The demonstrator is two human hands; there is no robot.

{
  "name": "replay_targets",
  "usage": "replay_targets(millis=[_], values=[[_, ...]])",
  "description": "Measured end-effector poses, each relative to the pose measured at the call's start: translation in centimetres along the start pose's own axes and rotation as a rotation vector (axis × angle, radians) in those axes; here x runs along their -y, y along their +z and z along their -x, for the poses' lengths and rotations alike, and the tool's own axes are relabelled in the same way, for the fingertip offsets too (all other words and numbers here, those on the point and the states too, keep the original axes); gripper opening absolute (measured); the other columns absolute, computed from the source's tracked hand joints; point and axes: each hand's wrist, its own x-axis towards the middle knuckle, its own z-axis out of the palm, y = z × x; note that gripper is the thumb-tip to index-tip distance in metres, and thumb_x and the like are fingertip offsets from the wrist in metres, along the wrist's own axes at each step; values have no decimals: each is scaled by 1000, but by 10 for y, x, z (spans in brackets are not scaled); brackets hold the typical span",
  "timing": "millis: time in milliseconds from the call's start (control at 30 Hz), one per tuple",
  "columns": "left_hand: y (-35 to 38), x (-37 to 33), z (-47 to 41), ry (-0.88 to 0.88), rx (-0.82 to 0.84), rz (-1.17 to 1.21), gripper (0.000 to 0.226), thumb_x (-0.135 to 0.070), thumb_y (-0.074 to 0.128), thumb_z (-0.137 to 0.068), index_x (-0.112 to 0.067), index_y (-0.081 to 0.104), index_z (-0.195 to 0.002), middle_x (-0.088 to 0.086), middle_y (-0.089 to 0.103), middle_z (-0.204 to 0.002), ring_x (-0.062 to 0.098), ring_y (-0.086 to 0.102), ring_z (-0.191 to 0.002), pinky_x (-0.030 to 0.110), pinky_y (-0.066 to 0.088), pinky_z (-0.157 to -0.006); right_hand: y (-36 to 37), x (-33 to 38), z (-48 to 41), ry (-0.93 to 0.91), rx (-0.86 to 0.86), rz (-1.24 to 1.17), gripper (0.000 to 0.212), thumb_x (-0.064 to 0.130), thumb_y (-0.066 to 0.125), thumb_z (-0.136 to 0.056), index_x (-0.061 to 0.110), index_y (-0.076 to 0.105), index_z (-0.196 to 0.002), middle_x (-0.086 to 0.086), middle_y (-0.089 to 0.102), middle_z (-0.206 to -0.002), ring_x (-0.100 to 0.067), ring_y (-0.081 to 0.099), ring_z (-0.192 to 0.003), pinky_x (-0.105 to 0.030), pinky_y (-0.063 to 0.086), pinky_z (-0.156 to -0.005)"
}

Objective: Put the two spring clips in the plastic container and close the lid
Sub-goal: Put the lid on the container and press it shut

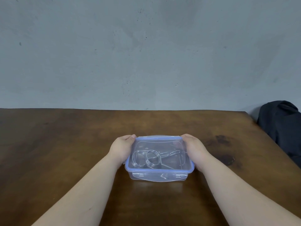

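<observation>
I see a clear plastic container point(158, 174), rectangular with rounded corners, sitting near the middle of a dark, worn wooden bench point(65, 144), its long axis running left to right across my view. Its see-through lid point(160, 142), edged with a blue seal, lies flat on top, and the latch flap on the near side hangs down against the wall. Through the lid I make out two spring clips point(152, 158) of shiny bent wire, their round coils side by side toward the left and their thin legs pointing right. My left hand point(121, 148) cups the left end and my right hand point(194, 150) the right end, fingers point(132, 136) curled over the far corners, pressed against the container. A black bag point(281, 128) sits off the bench's right edge, before a grey wall point(146, 54).
</observation>
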Motion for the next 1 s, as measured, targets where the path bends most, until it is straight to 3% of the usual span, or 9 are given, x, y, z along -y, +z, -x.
replay_targets(millis=[133,267,367,467,700,800,900,933,1000], values=[[2,6,1,-72,69,266,31,-29,49,-101,-11,74,-91,11,76,-90,29,71,-81,42,54,-82,3,-6,1,44,26,-230,23,21,52,-93,7,68,-86,-11,66,-81,-29,61,-74,-41,49,-71],[6,10,2,-74,136,511,28,-17,44,-101,-6,70,-99,15,72,-88,30,68,-74,40,55,-71,7,-12,-1,30,49,-490,19,12,54,-96,5,71,-98,-16,67,-90,-31,65,-74,-40,52,-71],[10,16,2,-76,139,646,26,-26,46,-101,-21,67,-117,8,75,-102,31,70,-90,42,55,-78,7,-16,-4,11,98,-576,28,10,47,-100,12,67,-119,-18,69,-101,-33,66,-84,-43,52,-75],[13,18,1,-83,174,787,35,-39,48,-100,-20,62,-126,15,69,-119,38,66,-103,51,51,-90,5,-17,-6,-11,186,-598,35,7,44,-97,16,67,-122,-16,71,-99,-32,67,-82,-43,52,-75],[8,16,2,-62,266,641,28,-29,48,-98,-14,68,-113,18,68,-102,32,66,-85,47,52,-82,6,-15,-5,0,237,-601,33,4,44,-96,5,68,-118,-17,72,-90,-30,68,-74,-41,52,-72],[3,15,0,128,152,358,24,-37,54,-91,-26,71,-103,16,68,-111,29,67,-94,47,51,-88,3,-14,-8,-38,206,-421,31,6,50,-91,11,71,-114,-21,72,-104,-30,70,-82,-43,53,-78],[-15,10,0,609,205,-221,43,-54,57,-83,-35,62,-121,-2,56,-133,13,50,-126,38,39,-106,-7,-11,-10,-367,143,106,31,9,54,-99,25,71,-119,-3,62,-137,-21,60,-124,-43,46,-107],[-19,5,1,694,323,-455,60,-61,58,-80,-33,53,-134,-4,45,-147,10,37,-136,36,31,-113,-11,-6,-7,-520,172,416,32,21,55,-103,28,64,-132,8,52,-149,-14,46,-139,-38,36,-117],[-22,-9,8,697,523,-863,100,-76,58,-70,-28,27,-152,-6,13,-162,10,8,-148,34,12,-120,-16,6,3,-688,332,970,72,63,50,-95,27,37,-156,13,29,-164,-7,18,-152,-32,15,-125]])
